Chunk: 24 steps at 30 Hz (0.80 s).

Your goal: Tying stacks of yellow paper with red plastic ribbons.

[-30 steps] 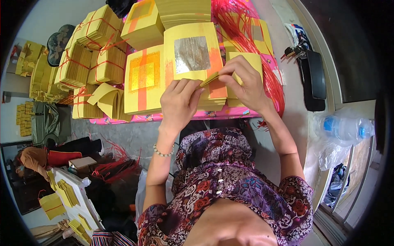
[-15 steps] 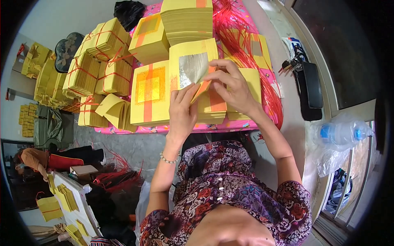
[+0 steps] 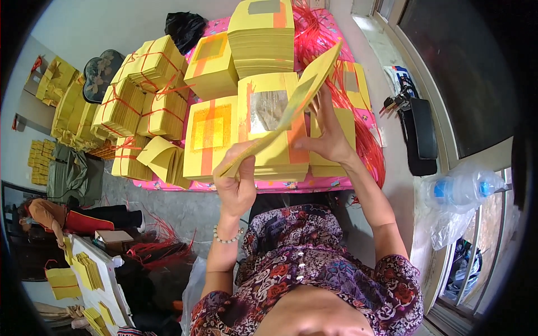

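Paper [image 3: 297, 103], yellow, slants up through mid-frame, its lower end clamped in the left hand [image 3: 235, 182]; the right hand [image 3: 332, 137], beside its upper part, has thumb and fingers apart, above yellow stacks [image 3: 277, 171].

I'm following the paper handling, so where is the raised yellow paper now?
In the head view, the raised yellow paper slants up rightward from the left hand, over the silver-square stack near centre, with the right hand at its right side.
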Each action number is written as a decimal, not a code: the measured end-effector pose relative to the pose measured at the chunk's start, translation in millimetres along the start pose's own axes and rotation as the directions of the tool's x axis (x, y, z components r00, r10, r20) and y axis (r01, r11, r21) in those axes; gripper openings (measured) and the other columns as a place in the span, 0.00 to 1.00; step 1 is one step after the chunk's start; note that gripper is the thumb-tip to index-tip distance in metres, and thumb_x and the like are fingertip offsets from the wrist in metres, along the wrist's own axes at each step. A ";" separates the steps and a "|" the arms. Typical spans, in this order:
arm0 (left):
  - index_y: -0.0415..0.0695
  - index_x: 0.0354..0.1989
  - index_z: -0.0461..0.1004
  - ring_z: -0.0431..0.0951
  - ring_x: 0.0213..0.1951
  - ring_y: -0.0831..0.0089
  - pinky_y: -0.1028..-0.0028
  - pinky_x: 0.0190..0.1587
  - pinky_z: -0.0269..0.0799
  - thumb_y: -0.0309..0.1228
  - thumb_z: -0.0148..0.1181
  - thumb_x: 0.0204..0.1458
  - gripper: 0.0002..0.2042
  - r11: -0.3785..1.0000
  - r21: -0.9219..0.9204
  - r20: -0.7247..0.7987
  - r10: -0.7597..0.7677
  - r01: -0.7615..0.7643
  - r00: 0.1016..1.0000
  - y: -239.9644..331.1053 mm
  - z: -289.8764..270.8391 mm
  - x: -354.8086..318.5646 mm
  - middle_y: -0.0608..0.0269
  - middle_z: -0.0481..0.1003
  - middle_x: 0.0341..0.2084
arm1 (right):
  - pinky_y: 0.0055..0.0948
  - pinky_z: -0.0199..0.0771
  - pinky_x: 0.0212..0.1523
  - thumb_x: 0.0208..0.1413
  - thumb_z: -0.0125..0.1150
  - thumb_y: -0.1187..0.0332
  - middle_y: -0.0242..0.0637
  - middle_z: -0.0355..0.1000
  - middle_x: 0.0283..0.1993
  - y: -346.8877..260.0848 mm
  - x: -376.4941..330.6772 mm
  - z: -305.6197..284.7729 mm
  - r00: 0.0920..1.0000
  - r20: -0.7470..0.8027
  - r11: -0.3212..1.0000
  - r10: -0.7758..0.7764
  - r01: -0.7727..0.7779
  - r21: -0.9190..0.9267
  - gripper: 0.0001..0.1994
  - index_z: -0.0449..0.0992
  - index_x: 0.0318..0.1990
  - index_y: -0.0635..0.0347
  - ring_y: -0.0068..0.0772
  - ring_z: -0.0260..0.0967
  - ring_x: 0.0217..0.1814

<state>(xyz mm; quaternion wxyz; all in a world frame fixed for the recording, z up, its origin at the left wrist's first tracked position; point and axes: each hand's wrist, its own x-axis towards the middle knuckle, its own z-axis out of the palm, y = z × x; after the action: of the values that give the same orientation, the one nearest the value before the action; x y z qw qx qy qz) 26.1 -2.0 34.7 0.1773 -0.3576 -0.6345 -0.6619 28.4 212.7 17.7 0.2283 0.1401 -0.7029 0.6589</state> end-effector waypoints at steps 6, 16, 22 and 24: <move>0.36 0.44 0.74 0.72 0.40 0.80 0.79 0.43 0.67 0.26 0.53 0.60 0.08 0.911 -0.290 0.190 -0.244 0.292 0.951 -16.5 -10.7 -11.9 0.66 0.76 0.39 | 0.40 0.32 0.72 0.27 0.82 0.61 0.38 0.34 0.74 -9.5 -3.6 -1.5 0.986 0.145 0.993 -0.083 0.095 -0.074 0.68 0.31 0.71 0.56 0.36 0.30 0.76; 0.41 0.55 0.68 0.72 0.49 0.77 0.74 0.52 0.68 0.30 0.53 0.60 0.16 0.664 -0.600 0.153 -0.452 0.446 0.879 -29.3 -13.9 -7.4 0.65 0.74 0.48 | 0.26 0.63 0.57 0.57 0.58 0.68 0.36 0.71 0.51 -18.0 -6.3 -43.5 0.981 -0.196 0.997 0.011 -0.027 -0.078 0.24 0.63 0.60 0.65 0.26 0.67 0.54; 0.41 0.60 0.62 0.71 0.54 0.72 0.69 0.55 0.69 0.32 0.51 0.61 0.19 0.506 -0.632 0.272 -0.565 0.587 0.779 -31.5 -15.5 -0.3 0.62 0.70 0.53 | 0.30 0.67 0.56 0.41 0.71 0.62 0.41 0.68 0.57 -13.6 -50.6 -86.6 0.898 0.141 0.732 0.416 -0.423 0.534 0.40 0.61 0.62 0.66 0.35 0.67 0.57; 0.41 0.60 0.62 0.71 0.54 0.72 0.69 0.54 0.69 0.32 0.51 0.61 0.19 0.472 -0.621 0.273 -0.618 0.626 0.737 -30.0 -9.6 1.4 0.62 0.71 0.53 | 0.34 0.69 0.55 0.36 0.73 0.60 0.44 0.65 0.59 4.3 -68.7 -91.7 0.892 0.123 0.703 0.434 -0.421 0.573 0.47 0.56 0.65 0.67 0.41 0.68 0.57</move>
<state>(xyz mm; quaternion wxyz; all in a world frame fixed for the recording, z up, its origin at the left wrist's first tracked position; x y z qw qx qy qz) 2.1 -7.0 14.9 -0.2214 -0.1451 -0.4338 -0.8612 97.6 296.8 -18.3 0.0222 0.0299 -0.4759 0.8787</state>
